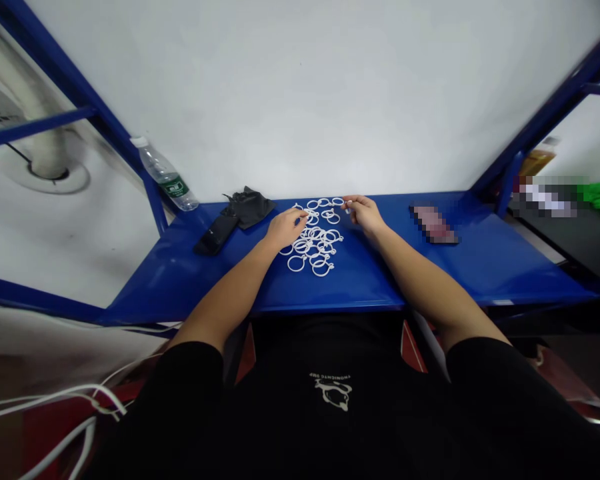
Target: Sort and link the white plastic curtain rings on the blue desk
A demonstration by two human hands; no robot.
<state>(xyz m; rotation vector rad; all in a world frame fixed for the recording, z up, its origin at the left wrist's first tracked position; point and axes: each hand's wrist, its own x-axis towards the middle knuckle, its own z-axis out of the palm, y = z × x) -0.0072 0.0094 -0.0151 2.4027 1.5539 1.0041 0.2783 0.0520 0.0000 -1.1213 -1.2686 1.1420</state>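
Observation:
Several white curtain rings (321,268), each with a small eyelet, lie in a loose, overlapping cluster on the blue tabletop (365,277). My left hand (285,229) is at the cluster's left side, fingers bent and closed at a white ring (312,218) near the back. At the right back, my right hand (364,212) has its thumb and fingers pinched together. A small white part shows between them, and a ring (338,201) lies right at the fingertips. Part of the cluster is hidden behind my left hand.
To the left are a black phone (216,235), a crumpled black bag (250,205) and a tilted plastic bottle (165,175) against the blue frame. A blurred-out phone-like object (434,224) lies on the right. A white wall (300,100) closes off the back.

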